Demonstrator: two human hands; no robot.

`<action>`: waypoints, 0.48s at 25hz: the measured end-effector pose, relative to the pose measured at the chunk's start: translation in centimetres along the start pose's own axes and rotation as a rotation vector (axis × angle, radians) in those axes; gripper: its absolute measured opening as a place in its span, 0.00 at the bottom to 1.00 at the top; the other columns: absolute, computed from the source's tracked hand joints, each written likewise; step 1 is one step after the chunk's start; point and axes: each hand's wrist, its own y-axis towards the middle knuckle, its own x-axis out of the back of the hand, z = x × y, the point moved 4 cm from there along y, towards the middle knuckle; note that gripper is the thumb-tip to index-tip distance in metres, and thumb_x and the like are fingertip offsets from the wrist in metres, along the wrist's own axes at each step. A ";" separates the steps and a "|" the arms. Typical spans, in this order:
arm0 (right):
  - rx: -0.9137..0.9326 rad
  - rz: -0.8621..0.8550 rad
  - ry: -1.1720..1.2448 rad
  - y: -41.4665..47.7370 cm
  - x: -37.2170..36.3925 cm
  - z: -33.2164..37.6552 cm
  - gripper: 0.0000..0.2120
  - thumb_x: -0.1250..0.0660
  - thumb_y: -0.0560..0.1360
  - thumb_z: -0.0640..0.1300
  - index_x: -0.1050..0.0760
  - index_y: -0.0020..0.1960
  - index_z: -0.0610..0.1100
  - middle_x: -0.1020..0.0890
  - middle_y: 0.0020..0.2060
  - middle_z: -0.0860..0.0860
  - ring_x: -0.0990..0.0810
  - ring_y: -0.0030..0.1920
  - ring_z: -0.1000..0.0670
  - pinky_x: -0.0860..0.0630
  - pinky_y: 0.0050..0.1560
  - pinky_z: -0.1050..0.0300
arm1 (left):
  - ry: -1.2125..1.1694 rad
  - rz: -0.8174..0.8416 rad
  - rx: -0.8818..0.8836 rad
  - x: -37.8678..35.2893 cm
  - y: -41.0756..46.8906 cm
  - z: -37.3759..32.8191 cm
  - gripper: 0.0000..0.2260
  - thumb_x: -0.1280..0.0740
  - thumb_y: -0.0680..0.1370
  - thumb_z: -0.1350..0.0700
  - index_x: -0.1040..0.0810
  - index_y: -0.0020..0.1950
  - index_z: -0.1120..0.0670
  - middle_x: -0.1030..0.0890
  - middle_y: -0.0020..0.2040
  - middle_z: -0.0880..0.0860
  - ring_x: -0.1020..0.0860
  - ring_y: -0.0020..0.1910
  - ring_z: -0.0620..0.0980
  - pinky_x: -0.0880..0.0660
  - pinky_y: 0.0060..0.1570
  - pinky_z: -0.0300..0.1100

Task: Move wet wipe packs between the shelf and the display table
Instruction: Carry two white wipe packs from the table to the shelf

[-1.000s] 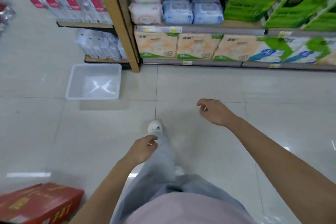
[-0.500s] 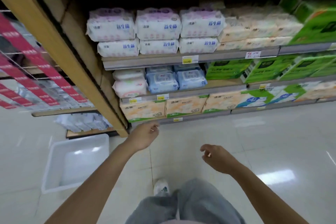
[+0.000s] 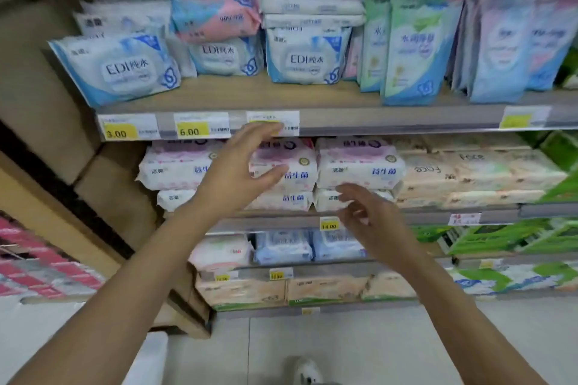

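Wet wipe packs fill the shelf. A blue-white pack marked EDI (image 3: 120, 70) lies at the left of the upper shelf board (image 3: 391, 119), a second one (image 3: 305, 58) stands at its middle under stacked flat packs. Below, white-pink packs (image 3: 359, 166) lie in rows. My left hand (image 3: 242, 172) is raised in front of the pink packs, fingers spread and holding nothing, just under the price strip. My right hand (image 3: 370, 217) hovers lower right, fingers loosely bent, empty, in front of the lower pink packs.
Tall standing pouches (image 3: 416, 50) crowd the upper shelf's right side. Tissue packs (image 3: 469, 175) and green boxes (image 3: 500, 237) lie to the right below. A wooden shelf post (image 3: 47, 212) runs down the left. A white bin's corner (image 3: 150, 359) sits on the tiled floor.
The view rose from the floor to the shelf as I stepped closer. Both hands lifted from waist height to the shelf front, and the left hand's fingers spread.
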 end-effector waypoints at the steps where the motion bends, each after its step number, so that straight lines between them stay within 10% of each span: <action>1: 0.083 -0.062 0.030 2.5 2.2 2.0 0.19 0.35 0.77 0.40 0.29 0.67 0.47 0.22 0.53 0.54 0.22 0.49 0.54 0.23 0.52 0.60 | 0.005 -0.100 -0.014 1.4 2.0 -0.3 0.25 0.28 0.74 0.53 0.31 0.68 0.47 0.30 0.62 0.43 0.32 0.60 0.37 0.37 0.59 0.26; 6: 0.273 -0.376 0.091 13.2 9.9 7.1 0.25 0.31 0.74 0.39 0.32 0.69 0.44 0.27 0.56 0.52 0.26 0.52 0.53 0.29 0.52 0.69 | 0.018 -0.398 0.000 5.2 10.4 -0.2 0.26 0.30 0.72 0.52 0.31 0.69 0.51 0.29 0.57 0.42 0.29 0.57 0.42 0.32 0.58 0.36; 12: 0.062 -0.635 -0.040 18.6 11.3 8.5 0.27 0.34 0.75 0.53 0.34 0.69 0.43 0.31 0.62 0.46 0.27 0.52 0.49 0.37 0.47 0.65 | 0.166 -0.521 0.186 4.6 13.8 -0.9 0.28 0.34 0.72 0.46 0.34 0.71 0.49 0.24 0.55 0.52 0.26 0.55 0.51 0.29 0.53 0.44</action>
